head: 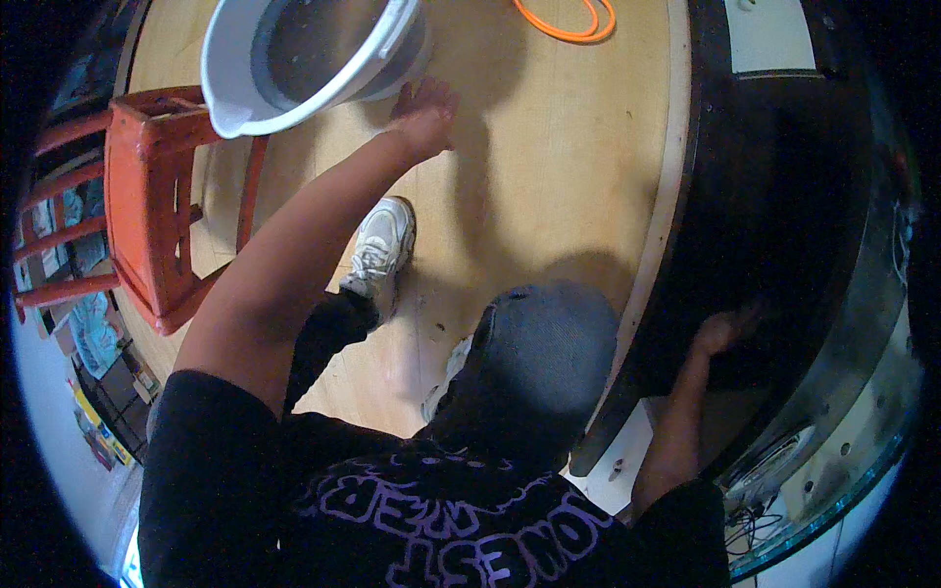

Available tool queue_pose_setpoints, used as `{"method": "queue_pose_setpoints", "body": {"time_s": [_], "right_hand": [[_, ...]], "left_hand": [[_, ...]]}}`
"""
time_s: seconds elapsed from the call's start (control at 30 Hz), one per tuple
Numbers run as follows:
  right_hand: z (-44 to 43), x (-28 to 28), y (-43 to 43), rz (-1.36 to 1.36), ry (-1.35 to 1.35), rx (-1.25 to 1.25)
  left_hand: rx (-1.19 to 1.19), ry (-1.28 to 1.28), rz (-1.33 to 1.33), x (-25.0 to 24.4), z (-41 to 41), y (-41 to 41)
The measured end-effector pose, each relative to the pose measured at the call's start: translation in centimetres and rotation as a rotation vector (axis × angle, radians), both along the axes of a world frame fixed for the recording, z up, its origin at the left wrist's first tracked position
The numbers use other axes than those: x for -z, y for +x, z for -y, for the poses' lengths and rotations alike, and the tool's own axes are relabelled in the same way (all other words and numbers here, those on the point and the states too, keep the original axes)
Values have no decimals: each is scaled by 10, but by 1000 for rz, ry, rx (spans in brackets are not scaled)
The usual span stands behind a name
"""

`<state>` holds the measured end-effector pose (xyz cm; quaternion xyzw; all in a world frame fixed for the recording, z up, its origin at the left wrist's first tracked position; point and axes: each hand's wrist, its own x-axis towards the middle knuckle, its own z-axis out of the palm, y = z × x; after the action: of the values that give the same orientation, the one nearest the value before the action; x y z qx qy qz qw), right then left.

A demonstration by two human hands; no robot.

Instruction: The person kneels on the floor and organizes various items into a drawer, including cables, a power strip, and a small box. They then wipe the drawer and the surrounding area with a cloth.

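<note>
A white plastic bucket with a pouring lip stands at the top of the view, cut off by the edge. What looks like dark water is inside it. Just below the bucket's near side is my left hand, blurred, its fingers apart and nothing visible in them. I cannot tell whether it touches the bucket. My right hand reaches out over the dark surface on the right; blur and shadow hide its fingers.
A red plastic stool stands left of the bucket. An orange cable or hose lies looped on the wood-look floor. Along the right runs a light edge strip. Tangled black cables and a glass edge are at lower right.
</note>
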<state>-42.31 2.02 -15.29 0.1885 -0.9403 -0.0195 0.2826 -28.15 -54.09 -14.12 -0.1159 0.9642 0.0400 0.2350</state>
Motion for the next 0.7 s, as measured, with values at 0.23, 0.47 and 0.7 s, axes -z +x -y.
{"method": "queue_pose_setpoints", "body": {"time_s": [0.23, 0.47, 0.7], "right_hand": [[-5, 0, 9, 105, 35, 227], [-39, 27, -1, 387, 325, 532], [-32, 18, 14, 273, -27, 553]], "left_hand": [[-88, 178, 141, -34, -11, -23], [-100, 75, -502, 60, -25, -61], [-320, -127, -782, 124, -37, -72]]}}
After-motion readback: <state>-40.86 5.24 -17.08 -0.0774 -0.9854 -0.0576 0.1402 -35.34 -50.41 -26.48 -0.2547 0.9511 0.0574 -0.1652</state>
